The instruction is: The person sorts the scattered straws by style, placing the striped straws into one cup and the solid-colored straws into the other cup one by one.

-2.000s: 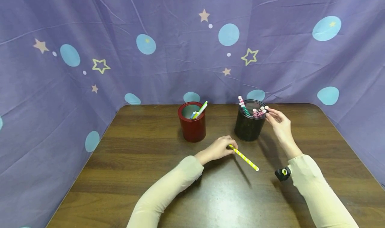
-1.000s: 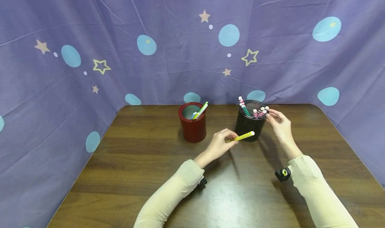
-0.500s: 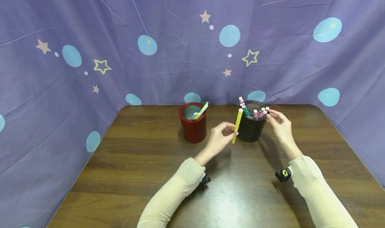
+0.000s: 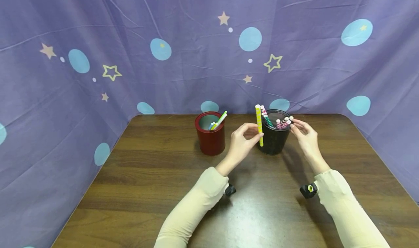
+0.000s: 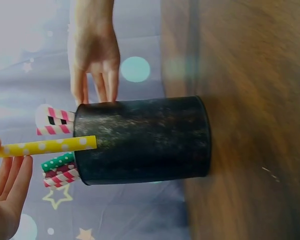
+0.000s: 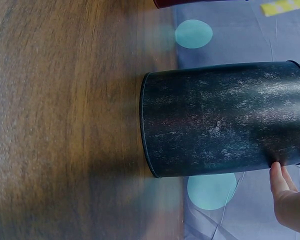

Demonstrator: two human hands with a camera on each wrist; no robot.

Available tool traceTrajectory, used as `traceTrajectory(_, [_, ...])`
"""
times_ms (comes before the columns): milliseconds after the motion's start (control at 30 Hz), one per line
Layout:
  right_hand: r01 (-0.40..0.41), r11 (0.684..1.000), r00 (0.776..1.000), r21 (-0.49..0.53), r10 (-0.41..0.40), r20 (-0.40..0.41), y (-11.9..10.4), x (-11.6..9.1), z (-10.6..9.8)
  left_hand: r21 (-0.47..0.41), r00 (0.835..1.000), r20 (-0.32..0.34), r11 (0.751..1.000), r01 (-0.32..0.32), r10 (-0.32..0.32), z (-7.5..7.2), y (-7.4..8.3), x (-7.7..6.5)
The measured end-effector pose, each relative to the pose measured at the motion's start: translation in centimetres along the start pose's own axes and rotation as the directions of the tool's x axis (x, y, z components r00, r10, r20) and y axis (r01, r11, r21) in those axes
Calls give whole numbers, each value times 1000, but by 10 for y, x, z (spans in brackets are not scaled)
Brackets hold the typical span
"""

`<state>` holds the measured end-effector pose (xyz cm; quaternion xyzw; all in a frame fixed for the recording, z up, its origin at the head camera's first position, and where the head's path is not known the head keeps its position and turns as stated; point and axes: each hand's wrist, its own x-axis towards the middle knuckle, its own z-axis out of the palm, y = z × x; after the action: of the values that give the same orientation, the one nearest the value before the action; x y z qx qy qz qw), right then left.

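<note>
In the head view my left hand (image 4: 242, 140) pinches a yellow paper straw (image 4: 259, 119) with white dots, held nearly upright. In the left wrist view this straw (image 5: 50, 146) overlaps the rim of a black can (image 5: 145, 142); I cannot tell whether they touch. My right hand (image 4: 305, 135) touches the right side of the black can (image 4: 273, 140) near its rim with fairly straight fingers (image 6: 277, 177). Several patterned paper straws stand in that can, among them a green dotted straw (image 4: 268, 120) and pink striped ones (image 4: 285, 123).
Left of the black can stands a red can (image 4: 211, 142) holding several thin sticks (image 4: 220, 120), green, white, yellow and blue. Both cans stand on a brown wooden table (image 4: 144, 190), near its back edge. A purple curtain (image 4: 196, 77) hangs behind.
My left hand has turned the yellow straw from slanting toward me to nearly upright and moved it up to the black can's left side. The right hand has stayed at the can.
</note>
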<state>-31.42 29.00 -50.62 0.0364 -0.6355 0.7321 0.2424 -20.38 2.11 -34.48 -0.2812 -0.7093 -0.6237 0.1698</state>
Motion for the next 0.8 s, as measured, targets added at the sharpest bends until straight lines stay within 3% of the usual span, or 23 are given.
traceTrajectory(500, [10, 1000, 1000, 16, -10, 7, 0, 1, 0, -54, 995, -71, 995, -81, 77, 10, 15, 14])
traceTrajectory(800, [8, 1000, 1000, 19, -8, 10, -1, 0, 0, -96, 988, -91, 986, -137, 129, 15, 14, 20])
